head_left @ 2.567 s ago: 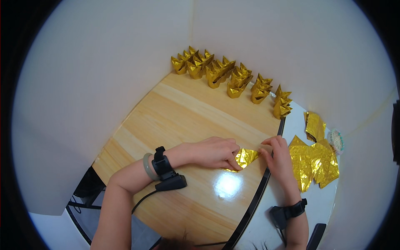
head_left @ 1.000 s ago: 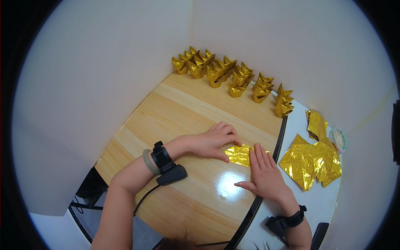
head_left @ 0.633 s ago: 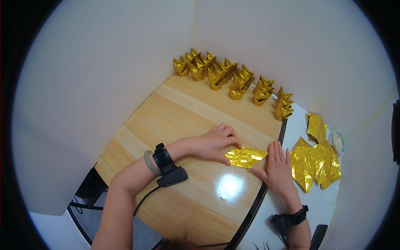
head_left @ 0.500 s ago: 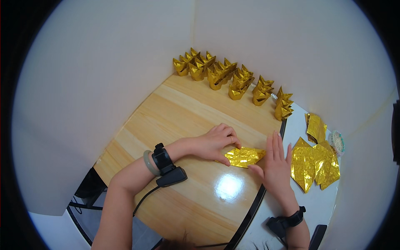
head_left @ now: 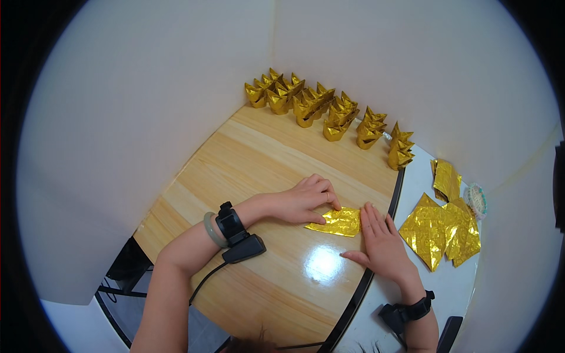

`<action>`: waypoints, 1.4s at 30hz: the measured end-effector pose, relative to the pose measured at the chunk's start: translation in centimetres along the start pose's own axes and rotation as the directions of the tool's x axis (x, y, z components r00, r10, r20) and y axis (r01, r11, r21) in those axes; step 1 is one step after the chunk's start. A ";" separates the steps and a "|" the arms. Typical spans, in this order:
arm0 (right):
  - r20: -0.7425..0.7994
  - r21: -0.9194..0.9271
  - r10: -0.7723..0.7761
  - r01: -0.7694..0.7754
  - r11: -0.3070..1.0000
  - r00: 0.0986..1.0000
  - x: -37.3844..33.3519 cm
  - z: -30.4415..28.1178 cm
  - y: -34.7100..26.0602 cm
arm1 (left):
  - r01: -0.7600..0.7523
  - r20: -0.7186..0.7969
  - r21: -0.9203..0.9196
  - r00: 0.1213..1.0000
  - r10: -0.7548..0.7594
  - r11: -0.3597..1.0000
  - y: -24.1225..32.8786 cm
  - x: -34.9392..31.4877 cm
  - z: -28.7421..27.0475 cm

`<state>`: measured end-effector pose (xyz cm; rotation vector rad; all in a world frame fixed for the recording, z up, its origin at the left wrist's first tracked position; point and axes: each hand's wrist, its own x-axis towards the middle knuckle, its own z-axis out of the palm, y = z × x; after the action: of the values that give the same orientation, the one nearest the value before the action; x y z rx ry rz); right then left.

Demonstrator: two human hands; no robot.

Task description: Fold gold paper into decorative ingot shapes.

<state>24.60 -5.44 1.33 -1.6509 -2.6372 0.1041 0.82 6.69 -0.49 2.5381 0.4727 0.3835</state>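
Note:
A folded sheet of gold foil paper (head_left: 343, 223) lies flat on the wooden board, pointed at its left end and straight at its right. My left hand (head_left: 301, 199) bends over its left part, holding it down with the thumb at the near side and fingertips at the far edge. My right hand (head_left: 385, 247) is open, its fingers together and stretched out, thumb spread away. Its fingertips touch the paper's right end. The palm reaches over the dark edge of the board.
Several rows of folded gold foil ingots (head_left: 306, 109) stand along the far edge. Right of the board, loose gold foil sheets (head_left: 426, 232), a folded gold foil bundle (head_left: 447, 179) and a pale beaded round object (head_left: 476, 201) lie on a white surface. Pale walls (head_left: 147, 88) enclose the board.
My right hand has come left and down onto the paper's right end, where the point is now folded in to a straight edge. My left hand has stayed in place.

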 end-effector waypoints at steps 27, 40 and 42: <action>-0.258 0.220 -0.079 0.138 0.966 0.963 1.7 -0.9 0.5 | -0.133 -0.055 0.090 0.989 0.138 0.987 1.8 0.5 0.2; -0.281 0.149 -0.067 0.113 0.982 0.957 1.5 -1.6 0.1 | -0.081 0.009 0.275 0.997 0.082 0.958 3.3 0.3 -1.3; -0.339 0.148 -0.113 0.171 0.974 0.934 1.7 -1.0 -0.1 | -0.086 -0.015 0.271 0.996 0.093 0.959 3.2 0.4 -0.7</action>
<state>23.89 -3.93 2.35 -1.2898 -2.4068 0.0496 1.76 4.62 1.85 2.8295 0.4475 0.4119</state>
